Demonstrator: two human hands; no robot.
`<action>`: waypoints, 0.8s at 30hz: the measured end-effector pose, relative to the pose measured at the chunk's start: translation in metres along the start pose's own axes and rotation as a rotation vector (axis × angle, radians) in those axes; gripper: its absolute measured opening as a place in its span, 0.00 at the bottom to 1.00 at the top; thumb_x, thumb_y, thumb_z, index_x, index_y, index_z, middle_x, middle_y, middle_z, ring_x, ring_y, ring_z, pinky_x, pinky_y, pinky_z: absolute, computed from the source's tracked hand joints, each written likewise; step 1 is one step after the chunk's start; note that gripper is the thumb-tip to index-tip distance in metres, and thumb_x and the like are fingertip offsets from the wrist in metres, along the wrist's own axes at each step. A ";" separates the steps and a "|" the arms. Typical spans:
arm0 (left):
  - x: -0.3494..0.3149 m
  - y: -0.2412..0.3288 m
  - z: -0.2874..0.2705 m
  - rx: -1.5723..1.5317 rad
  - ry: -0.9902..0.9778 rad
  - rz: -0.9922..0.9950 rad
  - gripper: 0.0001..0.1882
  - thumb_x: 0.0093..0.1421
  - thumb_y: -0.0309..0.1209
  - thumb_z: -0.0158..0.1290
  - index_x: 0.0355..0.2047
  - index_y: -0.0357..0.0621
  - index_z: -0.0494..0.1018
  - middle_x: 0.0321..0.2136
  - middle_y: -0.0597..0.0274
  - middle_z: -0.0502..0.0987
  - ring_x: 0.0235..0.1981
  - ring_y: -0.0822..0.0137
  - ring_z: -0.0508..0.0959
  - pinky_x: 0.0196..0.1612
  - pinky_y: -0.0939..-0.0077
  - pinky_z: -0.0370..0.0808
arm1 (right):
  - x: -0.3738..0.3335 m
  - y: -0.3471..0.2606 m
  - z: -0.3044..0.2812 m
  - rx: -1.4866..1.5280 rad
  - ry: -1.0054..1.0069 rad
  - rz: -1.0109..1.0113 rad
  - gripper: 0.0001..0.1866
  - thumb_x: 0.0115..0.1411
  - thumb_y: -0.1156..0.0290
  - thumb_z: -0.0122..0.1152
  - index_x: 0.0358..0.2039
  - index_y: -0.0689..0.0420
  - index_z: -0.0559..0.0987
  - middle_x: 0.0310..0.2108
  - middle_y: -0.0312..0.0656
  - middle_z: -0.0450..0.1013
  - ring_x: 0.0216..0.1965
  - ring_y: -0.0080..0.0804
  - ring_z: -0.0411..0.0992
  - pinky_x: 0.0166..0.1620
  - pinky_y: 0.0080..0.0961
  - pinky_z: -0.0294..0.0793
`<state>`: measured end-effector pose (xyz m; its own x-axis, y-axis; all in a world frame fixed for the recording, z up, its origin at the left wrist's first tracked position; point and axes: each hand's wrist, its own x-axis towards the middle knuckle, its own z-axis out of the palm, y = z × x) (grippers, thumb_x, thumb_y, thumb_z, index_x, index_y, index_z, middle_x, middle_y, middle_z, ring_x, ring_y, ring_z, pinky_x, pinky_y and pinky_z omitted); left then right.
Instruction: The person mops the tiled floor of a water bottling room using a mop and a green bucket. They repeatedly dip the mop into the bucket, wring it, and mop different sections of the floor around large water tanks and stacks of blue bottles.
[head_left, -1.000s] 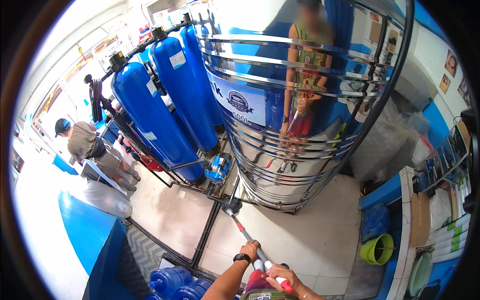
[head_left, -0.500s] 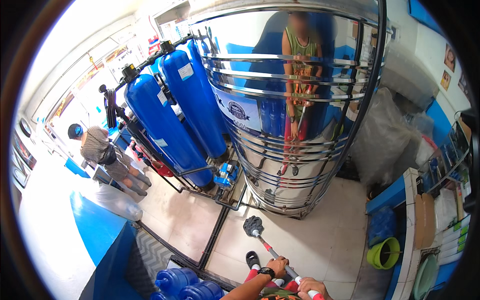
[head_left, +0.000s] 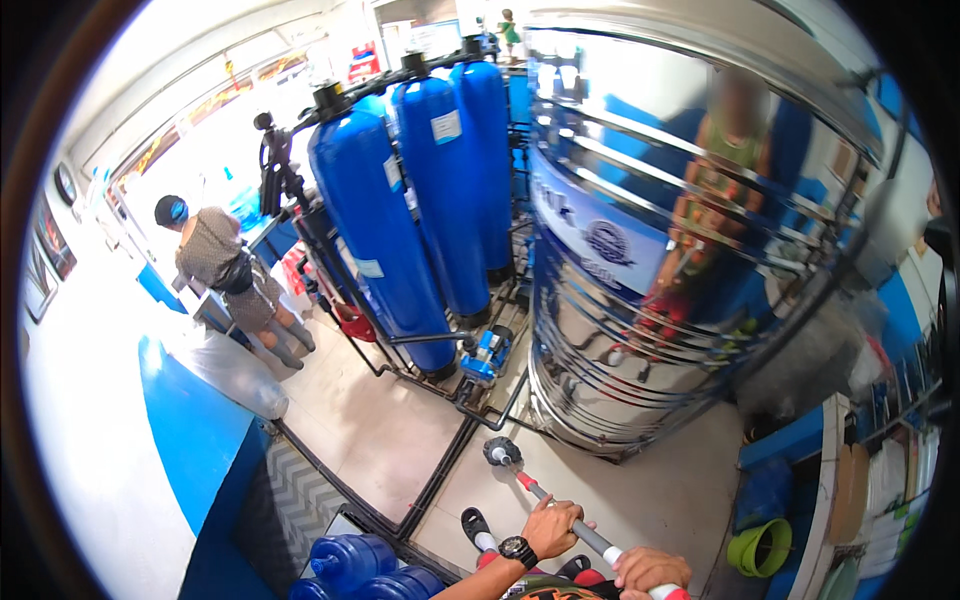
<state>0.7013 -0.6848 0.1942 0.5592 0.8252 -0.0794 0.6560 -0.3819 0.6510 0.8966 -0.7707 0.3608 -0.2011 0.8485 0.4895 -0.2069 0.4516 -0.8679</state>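
A mop with a dark grey head [head_left: 502, 452] and a grey, red and white handle [head_left: 597, 541] reaches across the pale tiled floor. My left hand [head_left: 553, 528], a black watch on its wrist, is wrapped round the middle of the handle. Closer to the handle's red end, my right hand [head_left: 652, 571] grips the white part. The mop head rests on the tiles beside a floor pipe [head_left: 437, 478] and in front of the shiny steel tank [head_left: 580, 425]. My foot in a black slipper [head_left: 476, 524] shows left of the handle.
Tall blue cylinders [head_left: 375, 235] and a small blue pump [head_left: 487, 355] stand beyond the pipes. Blue water jugs [head_left: 352, 556] sit near my left side. A green bucket [head_left: 760, 548] is at the right. Another person [head_left: 222, 262] stands at the far left by a counter.
The view has swung left, so the tank and cylinders sit further right. The mop head has shifted left over the floor, nearer the pipes. Both hands keep their hold on the handle.
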 end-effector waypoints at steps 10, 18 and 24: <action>-0.029 -0.130 -0.093 -0.038 0.226 -0.108 0.18 0.67 0.49 0.56 0.34 0.46 0.78 0.32 0.59 0.79 0.42 0.54 0.81 0.66 0.43 0.64 | 0.099 0.093 0.079 -0.059 -0.035 0.218 0.10 0.58 0.76 0.68 0.25 0.59 0.74 0.24 0.41 0.74 0.31 0.38 0.75 0.47 0.44 0.76; -0.013 -0.308 -0.043 0.026 0.015 -0.285 0.11 0.65 0.38 0.56 0.40 0.45 0.77 0.40 0.55 0.80 0.48 0.50 0.81 0.59 0.36 0.68 | 0.120 0.205 0.166 -0.192 -0.038 0.357 0.07 0.58 0.76 0.62 0.24 0.58 0.73 0.25 0.42 0.75 0.35 0.40 0.78 0.56 0.50 0.76; 0.004 -0.385 -0.079 -0.056 0.132 -0.610 0.16 0.59 0.30 0.57 0.48 0.46 0.76 0.50 0.48 0.79 0.56 0.48 0.79 0.61 0.42 0.71 | 0.155 0.295 0.197 -0.148 -0.097 0.351 0.08 0.59 0.77 0.62 0.26 0.58 0.73 0.29 0.43 0.76 0.39 0.40 0.78 0.60 0.51 0.73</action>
<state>0.4105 -0.5012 0.0028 0.0225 0.9337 -0.3575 0.8081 0.1936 0.5564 0.6155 -0.5606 0.1978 -0.3261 0.9317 0.1600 0.0290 0.1791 -0.9834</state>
